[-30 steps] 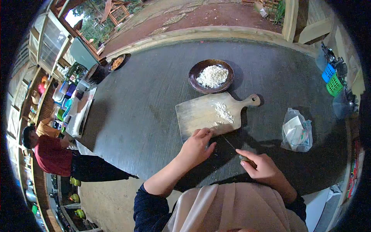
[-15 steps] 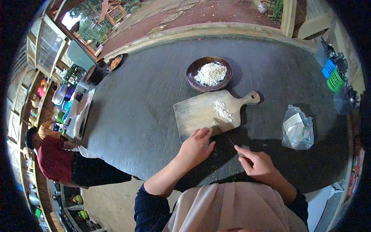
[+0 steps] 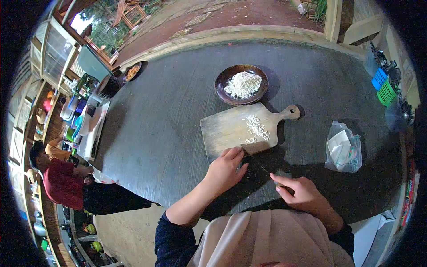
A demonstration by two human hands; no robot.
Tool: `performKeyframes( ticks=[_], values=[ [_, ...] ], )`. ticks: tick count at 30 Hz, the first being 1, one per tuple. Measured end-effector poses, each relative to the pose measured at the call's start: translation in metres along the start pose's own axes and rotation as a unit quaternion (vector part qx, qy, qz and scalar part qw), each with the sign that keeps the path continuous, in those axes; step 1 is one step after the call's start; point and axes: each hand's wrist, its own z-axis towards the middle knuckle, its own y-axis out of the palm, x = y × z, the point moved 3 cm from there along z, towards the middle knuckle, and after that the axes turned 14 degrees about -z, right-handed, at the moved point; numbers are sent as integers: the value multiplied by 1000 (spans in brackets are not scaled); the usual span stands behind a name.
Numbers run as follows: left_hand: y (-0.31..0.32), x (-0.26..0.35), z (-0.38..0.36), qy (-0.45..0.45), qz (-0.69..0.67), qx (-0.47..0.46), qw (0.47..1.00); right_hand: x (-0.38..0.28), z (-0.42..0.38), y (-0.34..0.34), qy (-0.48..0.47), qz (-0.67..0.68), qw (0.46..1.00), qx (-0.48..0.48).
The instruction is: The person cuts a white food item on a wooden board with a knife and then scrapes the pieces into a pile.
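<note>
My right hand grips a knife, its index finger stretched along the back and the blade pointing left toward the cutting board. At the near edge of the wooden cutting board, my left hand presses its fingers together beside the knife tip. What lies under those fingertips is hidden. Thin white shreds are scattered on the board's right half. Just beyond the board, a dark brown plate carries a heap of the same kind of white shreds.
A clear plastic bag with something white lies to the right. Blue and green baskets stand at the far right edge. A bowl of orange-brown food sits at the far left. A person in a red shirt stands left of the table.
The knife and my right hand have shifted slightly, and a few more shreds lie near the blade. My left hand has stayed in place. The person at the left has moved a little.
</note>
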Motion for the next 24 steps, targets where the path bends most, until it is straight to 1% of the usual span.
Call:
performKeyframes(
  ticks=[2, 4, 6, 8, 10, 11, 13, 14, 16, 19, 20, 22, 24],
  values=[
    [-1, 1, 0, -5, 0, 1, 1000, -3, -3, -8, 1, -10, 1000, -4],
    [-1, 1, 0, 2, 0, 4, 1000, -4, -5, -14, 28, -4, 998, -47],
    [-2, 3, 1, 9, 1, 4, 1000, -3, -5, -13, 24, -9, 999, -40],
    [-2, 3, 1, -5, -3, -4, 1000, -1, -4, -7, 22, -13, 999, -32],
    [-3, 5, 1, -1, -1, 0, 1000, 1, 1, 3, -28, -26, 998, 51],
    [-3, 5, 1, 0, 2, 7, 1000, 2, 3, 7, -26, -25, 998, 53],
    [-1, 4, 0, -2, 0, 6, 1000, 2, 5, 10, -25, 0, 995, 100],
    [-1, 3, 0, -5, -1, 8, 1000, 1, 4, 7, -26, -1, 995, 101],
    [-2, 3, 1, -3, 6, 9, 1000, 2, 2, 2, 10, 7, 998, 55],
    [-3, 5, 0, -3, 5, 4, 1000, 4, 1, 3, -16, 16, 999, 32],
    [-3, 5, 1, -2, -1, 2, 1000, 3, 1, 1, -15, 16, 999, 32],
    [-3, 4, 0, 0, -3, 4, 1000, 0, 1, -1, 3, -15, 1000, 3],
    [-2, 2, 0, 1, -5, 8, 1000, 1, 0, -1, -2, -4, 1000, 9]
  ],
)
